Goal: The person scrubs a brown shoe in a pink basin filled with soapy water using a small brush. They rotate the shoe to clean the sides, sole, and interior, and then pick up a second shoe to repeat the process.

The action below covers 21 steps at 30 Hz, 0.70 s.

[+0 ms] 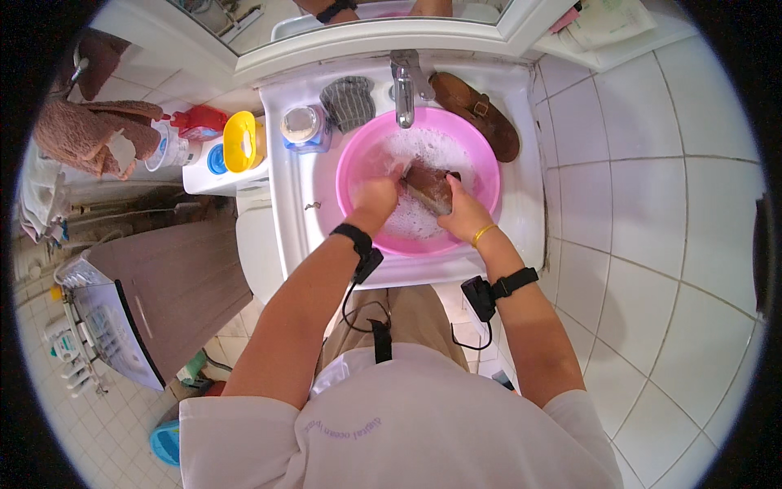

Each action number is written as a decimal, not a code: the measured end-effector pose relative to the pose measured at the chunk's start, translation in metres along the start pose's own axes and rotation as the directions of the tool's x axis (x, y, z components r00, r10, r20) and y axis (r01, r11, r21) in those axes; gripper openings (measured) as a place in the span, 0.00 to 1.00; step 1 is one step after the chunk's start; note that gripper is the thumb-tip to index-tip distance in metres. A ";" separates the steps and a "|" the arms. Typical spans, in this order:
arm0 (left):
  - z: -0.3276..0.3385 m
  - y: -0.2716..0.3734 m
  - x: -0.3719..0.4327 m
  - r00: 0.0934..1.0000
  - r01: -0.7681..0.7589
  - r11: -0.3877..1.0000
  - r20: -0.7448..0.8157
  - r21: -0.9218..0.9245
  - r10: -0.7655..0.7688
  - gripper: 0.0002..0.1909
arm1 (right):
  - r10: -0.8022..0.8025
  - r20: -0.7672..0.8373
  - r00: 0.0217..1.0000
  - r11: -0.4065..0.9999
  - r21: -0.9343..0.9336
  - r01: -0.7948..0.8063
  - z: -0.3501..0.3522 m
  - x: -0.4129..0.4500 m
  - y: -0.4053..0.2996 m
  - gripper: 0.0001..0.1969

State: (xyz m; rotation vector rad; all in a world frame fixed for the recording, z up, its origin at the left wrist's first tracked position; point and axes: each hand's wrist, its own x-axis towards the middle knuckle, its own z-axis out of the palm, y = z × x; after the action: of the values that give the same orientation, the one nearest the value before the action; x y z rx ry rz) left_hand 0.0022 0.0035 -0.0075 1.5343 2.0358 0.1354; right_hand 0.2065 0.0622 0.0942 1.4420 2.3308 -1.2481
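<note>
A wet brown shoe (427, 181) is tilted above soapy water in a pink plastic basin (345, 183). My right hand (467, 211) grips its right end, with the thumb and fingers on either side. At the shoe's left end is my left hand (376, 198), its fingers curled and partly hidden in blur and suds. Whether it grips the shoe or a small thing cannot be seen. A second brown shoe (482, 119), with a buckled strap, lies on the sink's back right corner. The chrome faucet (404, 98) reaches over the basin's far rim.
The basin sits in a white sink (299, 244). A grey striped cloth (348, 102) and a lidded clear jar (302, 128) stand at its back left. Further left are a yellow container (241, 143) and a brown towel (91, 137). A tiled wall (641, 202) bounds the right side.
</note>
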 end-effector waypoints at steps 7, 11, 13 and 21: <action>-0.011 0.052 -0.061 0.926 -0.300 0.953 -0.231 0.034 0.300 0.24 | 0.038 -0.048 0.998 0.992 0.119 -0.032 -0.008 0.000 0.017 0.45; -0.011 0.057 -0.054 0.973 -0.225 0.974 -0.062 -0.022 0.223 0.24 | 0.038 -0.050 0.998 0.998 0.059 -0.036 -0.003 0.000 0.021 0.45; -0.003 0.031 -0.030 1.000 0.008 1.000 0.029 0.008 -0.008 0.27 | 0.031 -0.065 0.997 0.997 0.078 -0.026 -0.002 -0.001 0.013 0.45; -0.025 0.048 -0.060 0.980 -0.163 0.986 -0.118 -0.025 0.159 0.30 | 0.007 -0.140 0.990 0.957 0.288 0.033 -0.008 -0.002 0.030 0.33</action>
State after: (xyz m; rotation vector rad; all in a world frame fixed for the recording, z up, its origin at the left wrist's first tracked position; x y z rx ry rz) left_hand 0.0407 -0.0281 0.0558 1.7045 1.9835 0.3286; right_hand 0.2340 0.0724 0.0827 1.6521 2.3214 -1.5974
